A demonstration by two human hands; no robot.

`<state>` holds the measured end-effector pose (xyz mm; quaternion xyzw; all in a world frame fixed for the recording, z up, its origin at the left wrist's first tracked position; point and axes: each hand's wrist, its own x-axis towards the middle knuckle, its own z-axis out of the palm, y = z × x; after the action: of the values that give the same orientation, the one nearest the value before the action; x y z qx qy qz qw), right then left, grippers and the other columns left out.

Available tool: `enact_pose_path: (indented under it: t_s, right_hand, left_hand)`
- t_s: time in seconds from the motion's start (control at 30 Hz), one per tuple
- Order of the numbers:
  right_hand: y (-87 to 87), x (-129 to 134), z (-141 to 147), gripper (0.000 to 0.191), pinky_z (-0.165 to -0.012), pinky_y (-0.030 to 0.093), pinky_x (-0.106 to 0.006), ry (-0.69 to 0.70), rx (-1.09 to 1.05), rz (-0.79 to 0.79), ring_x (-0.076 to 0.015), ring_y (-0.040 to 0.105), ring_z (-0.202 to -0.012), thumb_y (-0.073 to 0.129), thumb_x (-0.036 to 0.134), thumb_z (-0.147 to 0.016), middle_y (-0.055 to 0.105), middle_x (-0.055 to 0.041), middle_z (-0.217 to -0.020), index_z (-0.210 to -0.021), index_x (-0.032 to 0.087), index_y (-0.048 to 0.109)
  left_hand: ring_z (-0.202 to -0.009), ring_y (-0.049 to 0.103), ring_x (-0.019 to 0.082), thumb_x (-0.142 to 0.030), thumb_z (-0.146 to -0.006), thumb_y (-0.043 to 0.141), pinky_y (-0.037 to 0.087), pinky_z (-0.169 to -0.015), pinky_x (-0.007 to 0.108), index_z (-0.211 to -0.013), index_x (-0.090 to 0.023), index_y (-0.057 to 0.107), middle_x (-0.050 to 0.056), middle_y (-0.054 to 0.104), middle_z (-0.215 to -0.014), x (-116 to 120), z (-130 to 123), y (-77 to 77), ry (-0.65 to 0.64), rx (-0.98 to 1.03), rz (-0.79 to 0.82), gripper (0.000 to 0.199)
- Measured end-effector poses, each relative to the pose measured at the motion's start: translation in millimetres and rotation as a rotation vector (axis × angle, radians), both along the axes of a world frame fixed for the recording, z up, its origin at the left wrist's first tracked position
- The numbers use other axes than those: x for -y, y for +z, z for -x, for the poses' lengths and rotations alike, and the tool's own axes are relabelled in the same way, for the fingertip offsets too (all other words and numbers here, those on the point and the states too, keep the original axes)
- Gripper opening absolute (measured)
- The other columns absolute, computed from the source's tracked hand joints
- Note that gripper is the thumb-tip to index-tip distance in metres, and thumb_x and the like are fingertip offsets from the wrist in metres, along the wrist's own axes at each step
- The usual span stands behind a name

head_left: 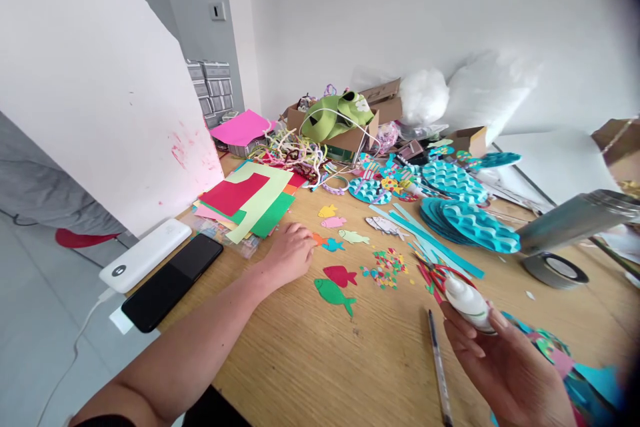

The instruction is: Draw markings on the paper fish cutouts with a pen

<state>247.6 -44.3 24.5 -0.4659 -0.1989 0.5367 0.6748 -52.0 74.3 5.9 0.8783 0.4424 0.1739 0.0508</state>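
Note:
My left hand (291, 252) is low over the table, fingers curled together at an orange paper fish (319, 239) that is partly covered. Close to it lie a blue fish (333, 245), a pale green fish (354, 237), a pink fish (333, 221) and a yellow fish (327, 211). Nearer to me are a red fish (340, 275) and a green fish (335, 293). In my right hand (515, 367) is a white glue bottle (469, 303), tilted with its nozzle end away from me. Beyond the bottle, red-handled scissors (440, 271) lie on the table.
Paper confetti (386, 268) and a pen (439, 367) lie mid-table. Coloured paper sheets (250, 197), a black phone (173, 281) and a white power bank (146, 255) are left. Blue wavy discs (470, 225), tape (556, 270) and a metal flask (580, 220) stand right.

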Motion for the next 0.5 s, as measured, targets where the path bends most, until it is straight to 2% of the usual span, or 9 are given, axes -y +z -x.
enact_pose_path:
  t_s: [0.13, 0.3, 0.5]
  right_hand:
    - [0.2, 1.5, -0.5, 0.042, -0.033, 0.032, -0.016, 0.015, 0.029, -0.006, -0.0076, 0.034, -0.051, 0.087, 0.039, -0.05, 0.051, -0.0028, -0.07, -0.083, 0.016, 0.073]
    - [-0.7, 3.5, -0.7, 0.044, -0.034, 0.031, -0.018, 0.1, 0.074, 0.033, -0.0089, 0.038, -0.051, 0.089, 0.039, -0.047, 0.054, -0.0031, -0.068, -0.083, 0.018, 0.074]
    - [-1.5, 3.5, 0.0, 0.044, -0.042, 0.039, -0.02, 0.095, 0.038, 0.003, -0.0102, 0.042, -0.055, 0.091, 0.035, -0.045, 0.057, -0.003, -0.074, -0.082, 0.021, 0.071]
  left_hand:
    - [-0.111, 0.049, 0.025, -0.012, -0.088, 0.056, 0.04, -0.099, 0.042, -0.102, -0.02, 0.07, 0.007, 0.065, -0.108, 0.1, -1.7, 3.7, 0.004, 0.058, 0.021, 0.021]
    - [-0.104, 0.055, 0.021, -0.02, -0.085, 0.07, 0.045, -0.091, 0.033, -0.093, -0.022, 0.071, 0.002, 0.068, -0.095, 3.6, -5.5, 5.6, -0.158, 0.083, 0.145, 0.008]
    - [-0.102, 0.057, 0.023, -0.026, -0.074, 0.082, 0.045, -0.087, 0.033, -0.088, -0.019, 0.071, 0.003, 0.065, -0.093, 7.0, -5.7, 8.1, -0.241, 0.053, 0.258, 0.019]
